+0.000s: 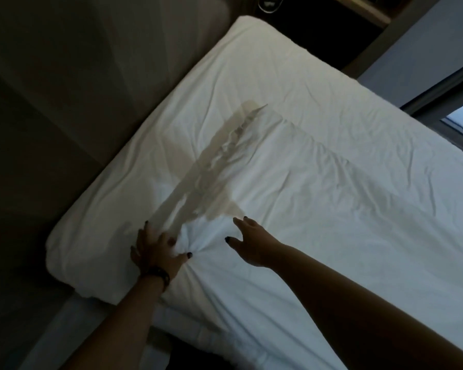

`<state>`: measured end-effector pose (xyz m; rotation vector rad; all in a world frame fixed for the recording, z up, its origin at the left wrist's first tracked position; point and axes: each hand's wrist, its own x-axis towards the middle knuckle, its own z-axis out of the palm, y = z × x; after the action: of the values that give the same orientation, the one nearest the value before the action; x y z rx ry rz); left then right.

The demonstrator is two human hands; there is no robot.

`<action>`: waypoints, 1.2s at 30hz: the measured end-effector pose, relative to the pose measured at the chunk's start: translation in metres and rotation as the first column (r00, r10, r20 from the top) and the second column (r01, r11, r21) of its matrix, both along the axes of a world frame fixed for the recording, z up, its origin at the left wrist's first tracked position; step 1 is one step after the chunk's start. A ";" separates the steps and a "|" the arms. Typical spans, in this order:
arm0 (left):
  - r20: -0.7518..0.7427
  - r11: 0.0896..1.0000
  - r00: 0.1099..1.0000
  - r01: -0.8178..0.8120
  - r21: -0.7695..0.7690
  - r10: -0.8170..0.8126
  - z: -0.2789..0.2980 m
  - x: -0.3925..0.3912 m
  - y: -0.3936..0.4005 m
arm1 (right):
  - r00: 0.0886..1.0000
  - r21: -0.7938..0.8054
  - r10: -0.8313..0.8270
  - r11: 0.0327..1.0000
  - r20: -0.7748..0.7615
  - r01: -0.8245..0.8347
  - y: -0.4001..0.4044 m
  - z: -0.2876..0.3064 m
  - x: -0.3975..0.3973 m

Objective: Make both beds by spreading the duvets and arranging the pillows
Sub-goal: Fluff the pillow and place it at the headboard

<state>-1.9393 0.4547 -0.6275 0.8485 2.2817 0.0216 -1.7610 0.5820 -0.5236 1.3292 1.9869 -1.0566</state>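
A white duvet (318, 182) is seen spread over the bed, its upper edge lying as a rumpled, shadowed fold just beyond both hands. The left hand (155, 249) is pressed down at the near corner of that edge, fingers spread and partly curled, with a bunch of cloth gathered at the thumb; whether the cloth is actually pinched cannot be told. A dark wristband (159, 275) is worn on the left wrist. The right hand (249, 241) is held just to the right, fingers extended and loose, nothing held, over the duvet. A white sheet (96, 217) is exposed beyond and left of the left hand. A dark headboard (51, 89) rises further left. A window frame (439, 102) is noted far right, well apart from the hands.
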 end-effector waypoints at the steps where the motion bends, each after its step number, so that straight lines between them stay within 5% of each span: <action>1: 0.089 0.996 0.992 -0.089 0.008 0.088 0.001 -0.003 0.008 | 1.000 -0.008 -0.013 1.000 0.008 0.014 0.000 -0.003 0.002; 4: 0.415 0.929 0.837 -0.363 -0.066 0.357 0.000 -0.016 0.025 | 0.998 -0.019 -0.058 0.998 0.019 0.058 0.002 -0.010 0.013; 8: 0.495 0.960 0.837 -0.120 -0.251 0.234 0.013 -0.015 0.045 | 0.991 -0.010 -0.132 0.991 0.007 0.132 0.009 -0.010 0.035; 12: 0.601 0.994 0.799 0.053 -0.093 0.014 0.040 0.015 0.061 | 0.974 -0.008 -0.227 0.974 -0.014 0.227 0.017 0.003 0.060; 18: 0.451 0.953 0.848 0.302 0.023 -0.279 0.089 0.093 0.064 | 0.873 -0.028 -0.459 0.887 -0.165 0.461 0.035 0.038 0.094; 23: 0.239 0.788 0.756 0.611 0.077 -0.609 0.147 0.189 0.059 | 0.699 -0.097 -0.622 0.767 -0.352 0.634 0.049 0.088 0.131; 30: 0.057 0.631 0.632 0.757 0.173 -0.773 0.223 0.344 0.010 | 0.798 0.147 -0.519 0.802 -0.308 0.579 0.034 0.131 0.224; 36: -0.055 0.615 0.639 0.757 0.221 -0.767 0.225 0.467 -0.042 | 0.726 0.217 -0.633 0.694 -0.270 0.686 0.015 0.135 0.392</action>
<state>-1.4727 0.4124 -0.4022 1.8747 1.7080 -0.0884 -1.3692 0.5965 -0.3883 2.3216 1.8646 -1.2327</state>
